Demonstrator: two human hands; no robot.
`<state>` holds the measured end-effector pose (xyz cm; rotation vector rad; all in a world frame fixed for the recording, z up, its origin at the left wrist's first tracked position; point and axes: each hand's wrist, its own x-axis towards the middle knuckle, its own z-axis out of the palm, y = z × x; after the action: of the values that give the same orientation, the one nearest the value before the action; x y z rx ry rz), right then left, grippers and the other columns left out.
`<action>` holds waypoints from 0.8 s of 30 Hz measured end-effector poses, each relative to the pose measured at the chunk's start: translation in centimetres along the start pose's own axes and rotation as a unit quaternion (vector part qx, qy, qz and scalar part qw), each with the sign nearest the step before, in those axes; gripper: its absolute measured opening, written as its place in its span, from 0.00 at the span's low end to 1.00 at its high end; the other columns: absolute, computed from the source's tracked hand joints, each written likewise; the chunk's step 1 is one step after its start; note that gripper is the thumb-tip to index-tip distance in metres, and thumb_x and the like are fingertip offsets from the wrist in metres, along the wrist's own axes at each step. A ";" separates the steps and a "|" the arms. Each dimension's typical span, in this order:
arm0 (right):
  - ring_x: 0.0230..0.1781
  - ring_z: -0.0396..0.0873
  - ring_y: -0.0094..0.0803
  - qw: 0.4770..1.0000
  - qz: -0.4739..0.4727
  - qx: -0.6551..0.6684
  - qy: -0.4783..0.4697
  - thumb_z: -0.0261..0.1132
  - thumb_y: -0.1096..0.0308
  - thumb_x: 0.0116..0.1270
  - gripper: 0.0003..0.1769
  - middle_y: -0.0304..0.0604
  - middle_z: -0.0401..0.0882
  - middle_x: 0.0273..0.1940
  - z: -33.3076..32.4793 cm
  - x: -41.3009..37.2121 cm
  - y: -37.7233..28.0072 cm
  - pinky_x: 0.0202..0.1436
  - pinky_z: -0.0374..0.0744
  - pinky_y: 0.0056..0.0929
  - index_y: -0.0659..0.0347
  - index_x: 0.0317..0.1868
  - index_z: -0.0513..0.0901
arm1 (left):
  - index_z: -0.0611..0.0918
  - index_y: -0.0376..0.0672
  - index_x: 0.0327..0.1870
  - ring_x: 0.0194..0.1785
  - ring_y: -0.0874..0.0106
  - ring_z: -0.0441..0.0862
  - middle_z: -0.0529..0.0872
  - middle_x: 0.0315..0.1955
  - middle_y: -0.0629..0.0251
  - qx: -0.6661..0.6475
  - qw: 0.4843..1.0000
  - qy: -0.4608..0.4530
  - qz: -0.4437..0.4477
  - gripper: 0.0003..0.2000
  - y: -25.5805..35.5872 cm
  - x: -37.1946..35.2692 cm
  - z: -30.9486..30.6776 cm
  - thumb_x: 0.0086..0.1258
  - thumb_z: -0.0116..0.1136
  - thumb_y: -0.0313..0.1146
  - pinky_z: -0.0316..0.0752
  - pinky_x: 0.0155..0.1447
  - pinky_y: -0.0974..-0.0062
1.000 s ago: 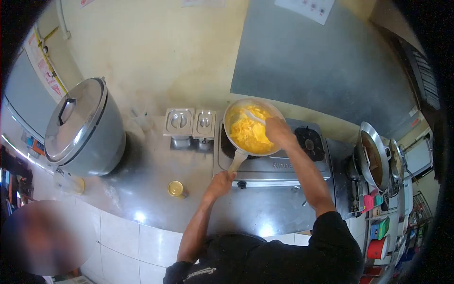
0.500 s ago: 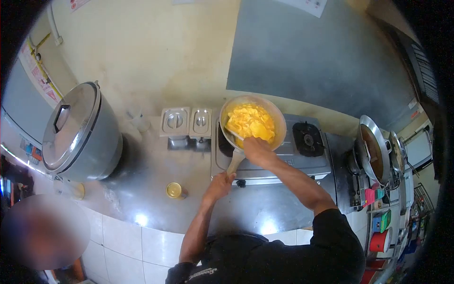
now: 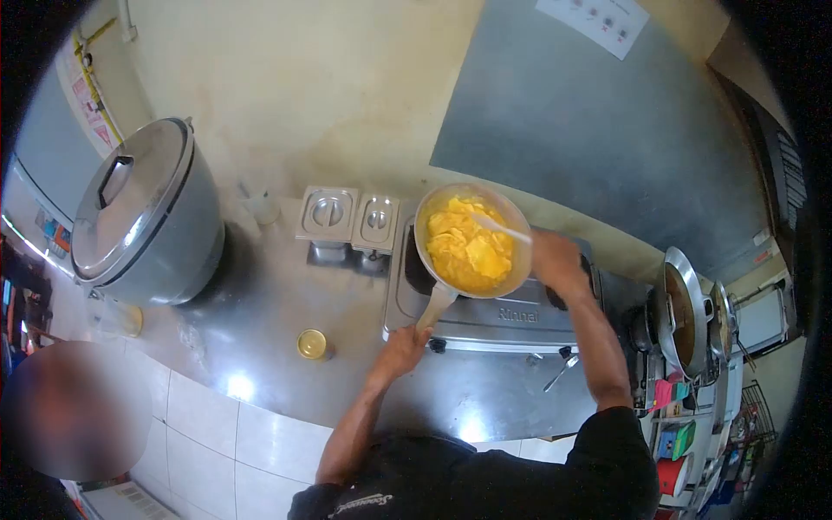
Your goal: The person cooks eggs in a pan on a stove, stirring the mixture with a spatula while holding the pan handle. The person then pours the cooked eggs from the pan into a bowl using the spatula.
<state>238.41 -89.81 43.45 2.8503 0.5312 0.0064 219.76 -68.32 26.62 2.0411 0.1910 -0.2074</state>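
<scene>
My left hand (image 3: pixel 404 348) is wrapped round the pale handle (image 3: pixel 436 308) of a frying pan (image 3: pixel 523 276) on the gas stove. Soft, yellow scrambled egg (image 3: pixel 455 251) fills much of the pan. On the pan's right side, my right hand (image 3: pixel 556 260) grips a pale spatula (image 3: pixel 503 227). Its far end reaches into the upper part of the egg. The fingers of the right hand are partly turned from view.
A two-burner stove (image 3: pixel 494 325) stands against the wall. Left of it are lidded steel containers (image 3: pixel 328 211), a small can (image 3: pixel 312 345) and a large lidded pot (image 3: pixel 165 234). A spoon (image 3: pixel 562 373) lies in front; a wok (image 3: pixel 680 312) stands right. Another person's blurred head (image 3: pixel 74 412) is lower left.
My right hand has swung from over the pan's near edge to its right side, bringing the spatula across the egg. My left hand keeps the handle. The camera view has shifted slightly.
</scene>
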 end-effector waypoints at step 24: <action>0.45 0.78 0.53 0.959 -0.224 0.166 -0.059 0.57 0.58 0.68 0.15 0.53 0.82 0.40 9.8 15.6 7.0 0.47 0.75 0.49 0.58 0.45 0.83 | 0.78 0.30 0.33 0.37 0.42 0.80 0.82 0.29 0.38 0.010 1.000 -0.022 -0.018 0.25 -0.2 0.3 -0.4 0.73 0.49 0.50 0.72 0.45 0.49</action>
<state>255.93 -92.95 34.99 2.9395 1.2392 -0.3626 220.05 -67.80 26.55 2.0511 0.1990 -0.2776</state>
